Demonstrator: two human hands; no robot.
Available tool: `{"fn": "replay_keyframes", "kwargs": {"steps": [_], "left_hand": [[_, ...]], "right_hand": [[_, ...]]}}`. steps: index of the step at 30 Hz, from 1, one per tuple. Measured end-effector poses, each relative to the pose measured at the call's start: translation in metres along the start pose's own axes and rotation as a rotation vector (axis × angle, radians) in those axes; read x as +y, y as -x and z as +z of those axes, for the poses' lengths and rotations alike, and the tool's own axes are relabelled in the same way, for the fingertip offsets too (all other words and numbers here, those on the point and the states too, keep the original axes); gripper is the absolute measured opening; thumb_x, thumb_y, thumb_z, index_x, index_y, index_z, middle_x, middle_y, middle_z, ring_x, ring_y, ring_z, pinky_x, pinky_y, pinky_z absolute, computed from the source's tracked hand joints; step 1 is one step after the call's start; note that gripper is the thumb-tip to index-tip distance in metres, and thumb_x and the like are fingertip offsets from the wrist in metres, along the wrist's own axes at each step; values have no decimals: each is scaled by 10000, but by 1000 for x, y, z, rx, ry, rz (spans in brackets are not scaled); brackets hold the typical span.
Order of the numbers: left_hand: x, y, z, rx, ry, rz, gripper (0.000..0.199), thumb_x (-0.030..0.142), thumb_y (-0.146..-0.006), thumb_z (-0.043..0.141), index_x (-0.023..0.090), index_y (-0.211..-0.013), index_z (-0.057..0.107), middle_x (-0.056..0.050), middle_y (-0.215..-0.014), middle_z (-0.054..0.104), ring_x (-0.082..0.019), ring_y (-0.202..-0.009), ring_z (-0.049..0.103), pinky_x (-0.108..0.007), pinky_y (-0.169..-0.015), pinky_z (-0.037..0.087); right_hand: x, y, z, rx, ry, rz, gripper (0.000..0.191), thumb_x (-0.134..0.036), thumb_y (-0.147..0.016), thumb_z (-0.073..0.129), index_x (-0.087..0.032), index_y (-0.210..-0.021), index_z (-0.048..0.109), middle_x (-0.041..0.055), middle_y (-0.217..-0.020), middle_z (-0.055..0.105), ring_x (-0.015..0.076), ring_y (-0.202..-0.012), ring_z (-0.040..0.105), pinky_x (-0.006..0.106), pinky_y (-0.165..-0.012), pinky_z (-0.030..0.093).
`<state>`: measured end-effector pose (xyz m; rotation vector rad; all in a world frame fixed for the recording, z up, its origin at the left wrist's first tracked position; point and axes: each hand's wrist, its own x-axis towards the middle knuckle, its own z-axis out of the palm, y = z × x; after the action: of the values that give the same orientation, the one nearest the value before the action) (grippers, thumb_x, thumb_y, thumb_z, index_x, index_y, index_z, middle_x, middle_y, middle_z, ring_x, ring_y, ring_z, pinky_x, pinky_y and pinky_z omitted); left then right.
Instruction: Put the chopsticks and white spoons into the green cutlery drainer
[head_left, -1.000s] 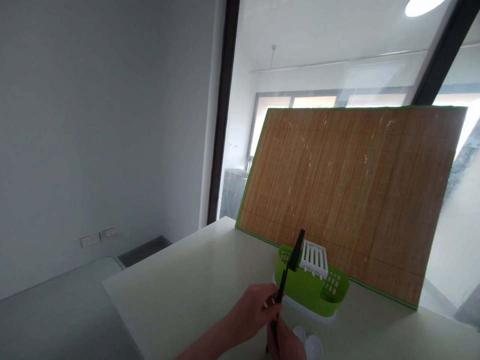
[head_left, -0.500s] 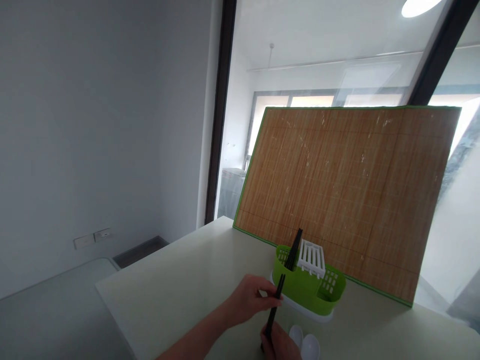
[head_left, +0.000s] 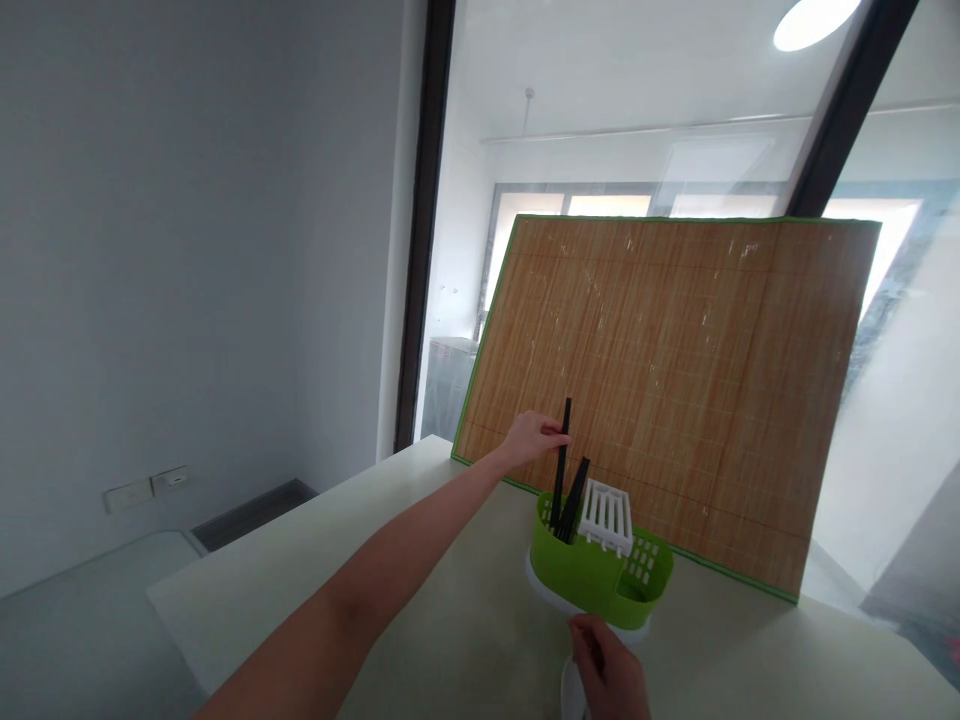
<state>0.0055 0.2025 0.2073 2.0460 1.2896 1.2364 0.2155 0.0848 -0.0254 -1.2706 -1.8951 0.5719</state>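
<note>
My left hand (head_left: 534,438) pinches a pair of black chopsticks (head_left: 560,475) near their top. They stand almost upright, their lower ends inside the left compartment of a green cutlery holder (head_left: 577,580). More black chopsticks (head_left: 574,497) lean to the right in that same compartment. A white slotted piece (head_left: 607,515) sits across the holder's middle, and a white base shows below. My right hand (head_left: 609,668) is in front of the holder with its fingers curled together; whatever they may hold is hidden. Beside it, a white spoon (head_left: 571,690) is partly covered by the hand.
Behind the holder a bamboo mat (head_left: 660,390) with green edging stands upright against a glass partition. The white table (head_left: 420,580) has its left edge near a grey wall. A pale glassy surface (head_left: 97,620) lies lower at the left.
My left hand has moved up and forward, carrying the chopsticks from my right hand into the holder. My right hand let go of them and shifted over the spoons. The view turned slightly right.
</note>
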Motion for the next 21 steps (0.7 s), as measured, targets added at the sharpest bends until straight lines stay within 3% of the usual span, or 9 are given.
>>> {"fn": "replay_keyframes", "kwargs": {"steps": [4,9,16,21], "left_hand": [[-38,-21,30,-67,-81,-100,238,355,-682,693,117,-691,709,-12,-596,632,-162,-684,603,-236,-619,427],[-72,-20,64,-180,-41,-193,277,371,-664,715,99,-616,684,1,-523,578,-112,-550,545,-218,-545,402],[-87,-15,86,-230,33,-260,375,468,-647,726,94,-646,689,8,-519,559,-80,-492,465,-204,-493,357],[-90,-14,88,-189,26,-251,339,444,-643,735,107,-664,701,-5,-562,605,-107,-542,518,-216,-540,394]], "right_hand": [[8,-1,1,20,63,-9,395,-502,-881,343,-202,-902,598,38,-713,653,172,-596,590,271,-591,452],[12,-2,-2,19,94,21,362,-488,-877,348,-229,-901,601,26,-738,664,178,-626,613,283,-617,461],[27,2,-21,86,209,188,351,-505,-864,347,-267,-921,599,33,-849,674,211,-751,632,340,-690,475],[36,5,-20,69,301,152,262,-391,-859,394,-273,-885,626,41,-858,670,234,-826,620,392,-760,479]]}}
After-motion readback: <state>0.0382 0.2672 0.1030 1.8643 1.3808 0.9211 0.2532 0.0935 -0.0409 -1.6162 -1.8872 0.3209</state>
